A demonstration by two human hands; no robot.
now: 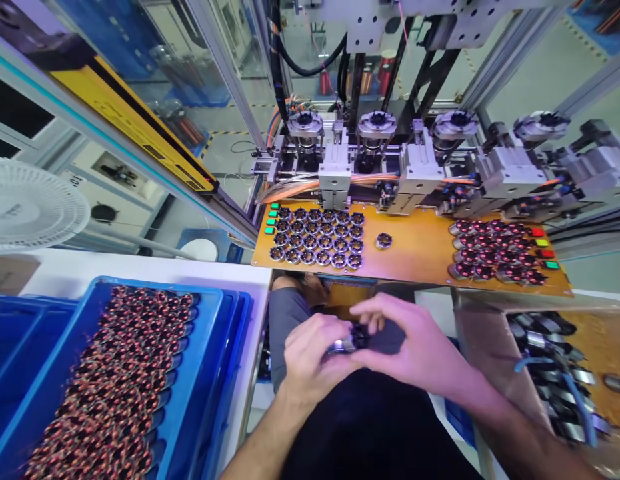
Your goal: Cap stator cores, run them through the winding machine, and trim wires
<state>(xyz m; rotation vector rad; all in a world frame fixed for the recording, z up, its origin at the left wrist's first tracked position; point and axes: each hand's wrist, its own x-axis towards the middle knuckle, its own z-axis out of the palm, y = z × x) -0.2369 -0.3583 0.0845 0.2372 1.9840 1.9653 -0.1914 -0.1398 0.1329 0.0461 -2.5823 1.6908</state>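
In front of my body, over my lap, my left hand (pixel 317 353) is wrapped round a silver and black ring-shaped metal part (pixel 344 344). My right hand (pixel 407 340) is beside the part's black end, thumb and fingers apart in a curve; motion blurs its fingertips, and whether they touch the part is unclear. Beyond the hands, an orange work plate (pixel 415 250) bears rows of similar silver and black parts (pixel 323 240) on its left. One single part (pixel 384 240) stands apart near the middle. Parts with reddish copper windings (pixel 497 250) are grouped at the plate's right.
A machine with several round heads (pixel 377 123) stands behind the plate. At the left, a blue tray (pixel 183 393) holds many copper-wound parts, near a white fan (pixel 35 203). A cardboard box (pixel 490 353) with metal parts is at the right. Green and red buttons line the plate's ends.
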